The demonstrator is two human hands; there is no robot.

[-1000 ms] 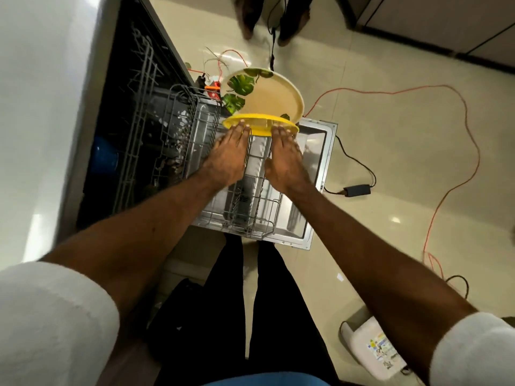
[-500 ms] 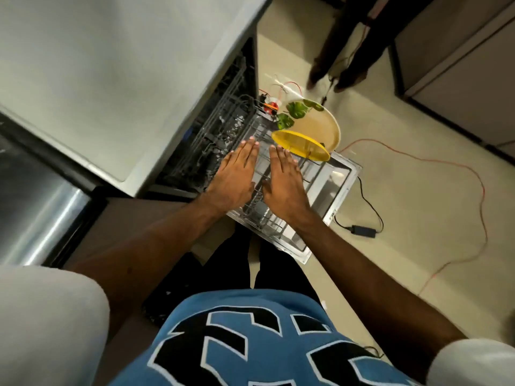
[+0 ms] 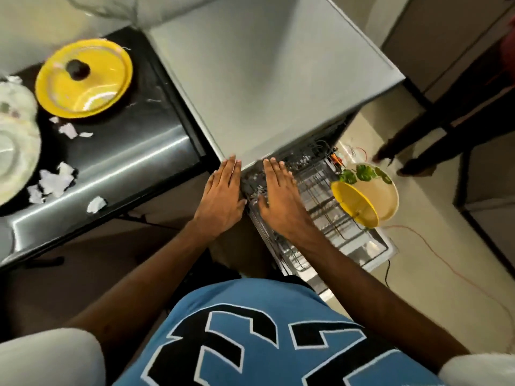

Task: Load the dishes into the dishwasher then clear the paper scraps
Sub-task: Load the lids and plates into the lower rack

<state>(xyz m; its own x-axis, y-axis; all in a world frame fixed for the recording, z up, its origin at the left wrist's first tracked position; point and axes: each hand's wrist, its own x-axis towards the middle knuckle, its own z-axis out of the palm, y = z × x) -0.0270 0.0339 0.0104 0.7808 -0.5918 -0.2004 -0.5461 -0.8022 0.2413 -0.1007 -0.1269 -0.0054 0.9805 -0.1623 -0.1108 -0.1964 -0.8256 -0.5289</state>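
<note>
Both hands have let go of the yellow plate (image 3: 354, 207). It stands on edge at the right end of the dishwasher rack (image 3: 315, 190), just in front of the leaf-patterned plate (image 3: 381, 190). Left hand (image 3: 223, 196) and right hand (image 3: 281, 199) are flat, fingers straight, empty, at the rack's left end. View has swung left to the black worktop (image 3: 139, 151): lidded yellow dish (image 3: 83, 79), white plate (image 3: 14, 151) and paper scraps (image 3: 55, 179) still wait. Loading looks unfinished.

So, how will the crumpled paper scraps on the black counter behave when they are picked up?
The paper scraps look crumpled and torn, so probably very light and soft, yielding when pinched. They lie scattered in small pieces on the black counter, so a sweep may scatter some.
</note>
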